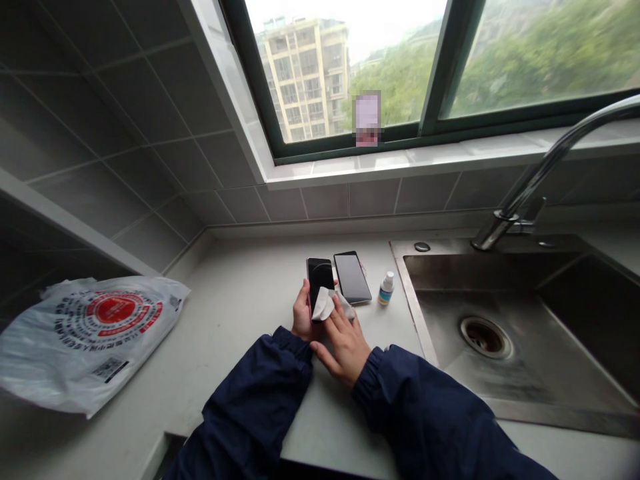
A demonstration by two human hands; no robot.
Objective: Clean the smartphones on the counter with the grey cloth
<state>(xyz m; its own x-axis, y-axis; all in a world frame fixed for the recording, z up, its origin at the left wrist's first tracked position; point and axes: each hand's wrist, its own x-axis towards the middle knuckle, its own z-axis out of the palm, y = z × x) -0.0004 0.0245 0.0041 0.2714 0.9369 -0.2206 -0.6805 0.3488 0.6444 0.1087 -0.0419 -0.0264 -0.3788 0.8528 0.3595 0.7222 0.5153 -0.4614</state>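
Note:
My left hand (301, 313) grips a dark-screened smartphone (320, 272) by its left side, screen facing up. Over the phone's lower part lies a white cloth or wipe (324, 304), pressed down under the fingers of my right hand (344, 343). Part of the cloth shows past those fingers on the right. Just behind and to the right, a second phone (353, 276) with a greyish screen lies on the counter. A small white-capped bottle (386, 289) with a blue and yellow label stands upright beside it.
On the right, a steel sink (417, 320) is set into the white counter (240, 313), with a curved chrome faucet (543, 163) behind. A printed plastic bag (95, 340) lies at the left. A window (395, 67) rises above the back edge.

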